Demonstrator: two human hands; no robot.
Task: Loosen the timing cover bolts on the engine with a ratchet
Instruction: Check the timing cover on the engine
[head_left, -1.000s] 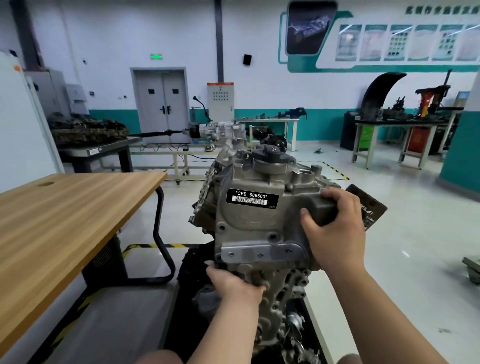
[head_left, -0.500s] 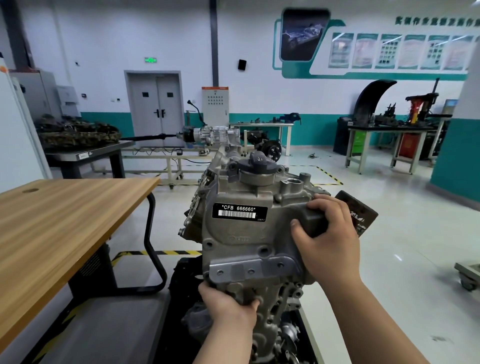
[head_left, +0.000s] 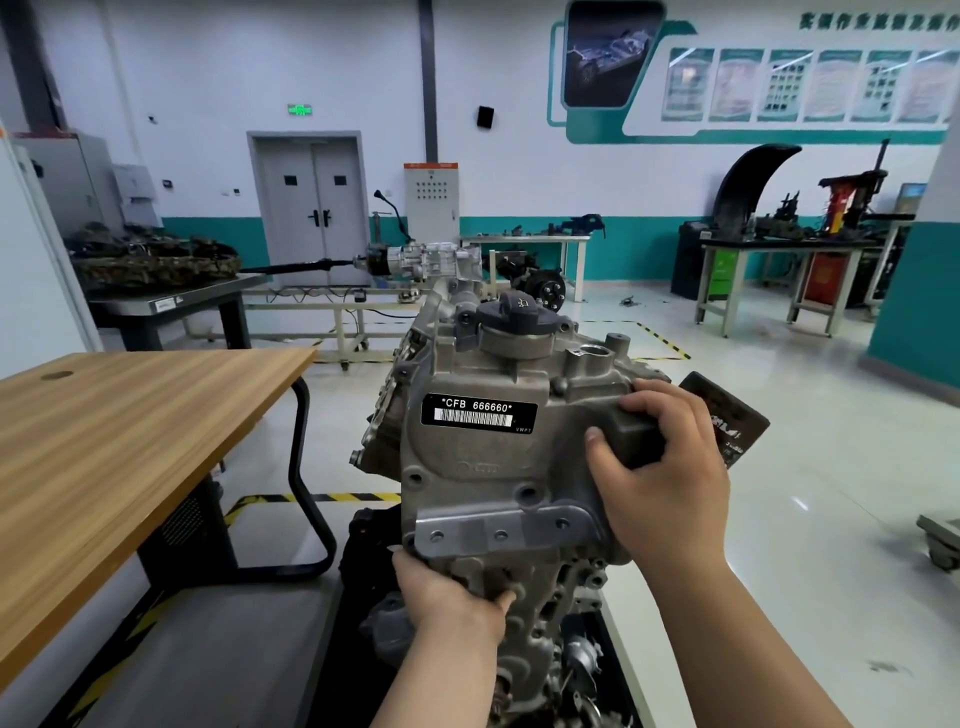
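Engine low in the middle, beside the wooden table, timing cover (grey, with a barcode sticker) just above it. Right hand curled round its right edge, left hand gripping its bottom edge.

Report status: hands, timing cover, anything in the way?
Both hands on the timing cover: left hand grips its lower edge, right hand its upper right corner. No ratchet in view. Nothing blocks the cover's face.
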